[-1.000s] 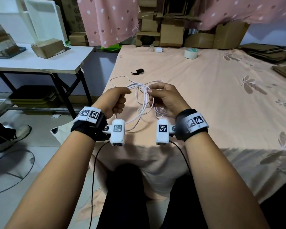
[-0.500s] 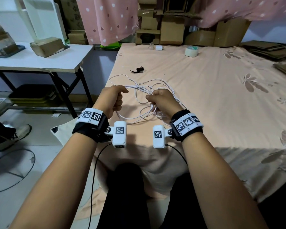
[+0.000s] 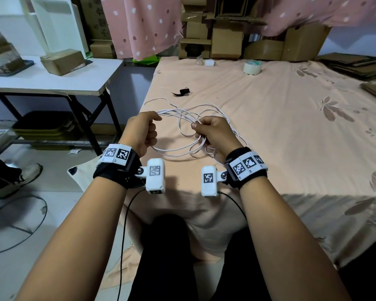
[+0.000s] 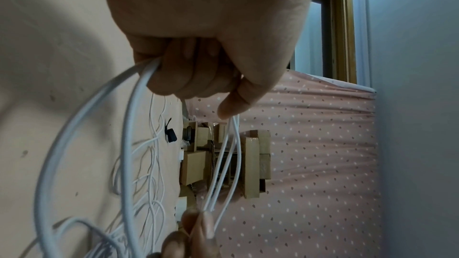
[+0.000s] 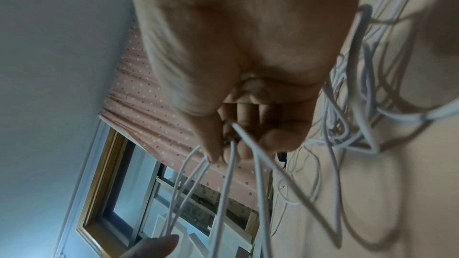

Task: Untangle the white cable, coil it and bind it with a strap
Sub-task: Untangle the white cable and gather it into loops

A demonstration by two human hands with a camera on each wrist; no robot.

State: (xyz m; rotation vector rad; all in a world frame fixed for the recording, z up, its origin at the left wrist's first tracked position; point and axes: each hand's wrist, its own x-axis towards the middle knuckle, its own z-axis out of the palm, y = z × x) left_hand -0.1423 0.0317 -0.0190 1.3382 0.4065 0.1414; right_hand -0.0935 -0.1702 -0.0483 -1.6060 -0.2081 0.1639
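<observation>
A thin white cable (image 3: 178, 146) lies in tangled loops on the peach bedsheet (image 3: 269, 127) near the bed's front left. My left hand (image 3: 142, 132) grips a bundle of its strands, with fingers curled round them (image 4: 139, 77). My right hand (image 3: 211, 132) pinches the same strands about a hand's width to the right, the cable (image 5: 231, 164) running out between thumb and fingers. Several strands span taut between the two hands, and loose loops hang below and trail behind on the sheet. A small black strap (image 3: 181, 92) lies on the sheet farther back, also seen as a black strap (image 4: 171, 134).
A tape roll (image 3: 251, 67) and a small white charger (image 3: 210, 62) sit at the bed's far end before stacked cardboard boxes (image 3: 226, 44). A white table (image 3: 52, 81) with a box stands to the left. Another person's shoe (image 3: 17, 181) is on the floor at left.
Both hands have lowered toward the bed and drawn apart, stretching the strands between them. The cable loops have spread wider over the sheet.
</observation>
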